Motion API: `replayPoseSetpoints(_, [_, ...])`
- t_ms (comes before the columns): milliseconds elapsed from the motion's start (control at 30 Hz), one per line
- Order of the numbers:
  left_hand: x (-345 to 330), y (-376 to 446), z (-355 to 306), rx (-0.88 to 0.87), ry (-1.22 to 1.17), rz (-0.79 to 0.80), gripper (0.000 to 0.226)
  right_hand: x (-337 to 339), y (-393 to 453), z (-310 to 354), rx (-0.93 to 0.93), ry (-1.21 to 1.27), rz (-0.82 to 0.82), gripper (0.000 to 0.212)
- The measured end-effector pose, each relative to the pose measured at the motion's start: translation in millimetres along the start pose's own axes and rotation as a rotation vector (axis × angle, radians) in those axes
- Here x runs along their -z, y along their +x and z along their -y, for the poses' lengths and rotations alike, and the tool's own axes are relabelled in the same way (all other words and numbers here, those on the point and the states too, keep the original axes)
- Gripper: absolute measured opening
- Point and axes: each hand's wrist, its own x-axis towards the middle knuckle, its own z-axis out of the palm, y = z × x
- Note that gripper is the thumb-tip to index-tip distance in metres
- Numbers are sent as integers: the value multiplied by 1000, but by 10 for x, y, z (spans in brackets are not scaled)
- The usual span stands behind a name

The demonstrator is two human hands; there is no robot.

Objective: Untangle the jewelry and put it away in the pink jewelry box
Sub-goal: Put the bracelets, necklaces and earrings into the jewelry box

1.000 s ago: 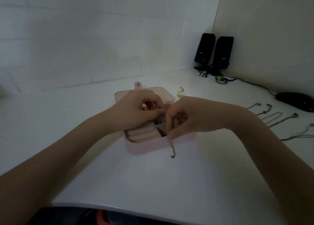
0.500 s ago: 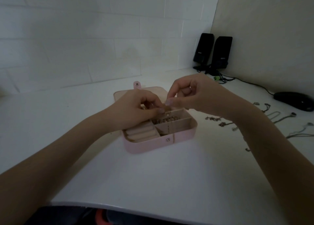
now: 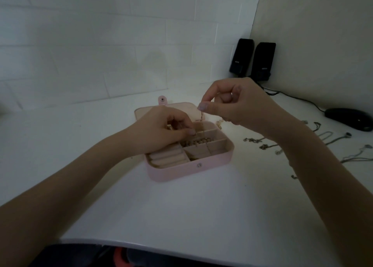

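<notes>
The pink jewelry box (image 3: 181, 170) lies open on the white table, its lid flat behind it. A beaded piece (image 3: 198, 141) lies in a middle compartment. My right hand (image 3: 238, 105) is raised above the box's back edge and pinches the top of a thin gold chain (image 3: 201, 116), which hangs down into the box. My left hand (image 3: 161, 129) rests over the box's left back part, fingertips pinching the chain's lower part near a divider. Ring rolls (image 3: 167, 158) fill the front left section.
Several loose necklaces and chains (image 3: 327, 137) lie on the table to the right of the box. A black mouse (image 3: 351, 118) and two black speakers (image 3: 252, 59) with cables sit at the back right corner. The table's front edge is near me.
My right hand has risen from the box's front edge to above its back edge, drawing the gold chain up. The left hand stayed over the box.
</notes>
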Motion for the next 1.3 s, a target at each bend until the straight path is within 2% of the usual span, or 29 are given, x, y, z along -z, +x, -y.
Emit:
replayPoseSetpoints(167, [4,-8,-17,5,6,11,8,-10,-15,-1,-36,0,81,15])
replayPoseSetpoints(333, [7,-19,-49,-2,-1,14,36,-26,-16,6,-68,-48,127,16])
replayPoseSetpoints(500, [6,-18,-53,-5,5,14,34,-42,-17,10,-84,-100,178,32])
replayPoseSetpoints(600, [-2,-15,-48,-7,8,19,13,-19,-10,7,-101,-110,126,27])
replayPoseSetpoints(667, [-19,-7,-9,-15,19,28,8,40,-13,-12,-119,-100,69,25])
replayPoseSetpoints(733, [-49,2,10,-36,42,40,12,202,-25,-102,-163,-107,-69,22])
replayPoseSetpoints(800, [-82,16,4,-62,68,48,18,491,-90,-290,-243,-133,-281,19])
replayPoseSetpoints(867, [-110,48,-25,-79,116,68,21,846,-251,-593,-344,-238,-477,16])
replayPoseSetpoints(967, [-170,231,-89,-115,248,94,9,1285,-584,-1163,-544,-521,-616,16])
replayPoseSetpoints(1033, [-230,395,-237,-145,322,113,17,1433,-747,-1465,-733,-733,-597,22])
replayPoseSetpoints(1100, [-338,537,-412,-206,305,144,10,1485,-787,-1632,-847,-900,-518,30])
replayPoseSetpoints(1200, [-564,623,-491,-258,275,195,11,1501,-691,-1763,-874,-1067,-407,31])
replayPoseSetpoints(1300, [-714,617,-358,-241,280,204,13,1490,-603,-1815,-863,-1138,-409,28])
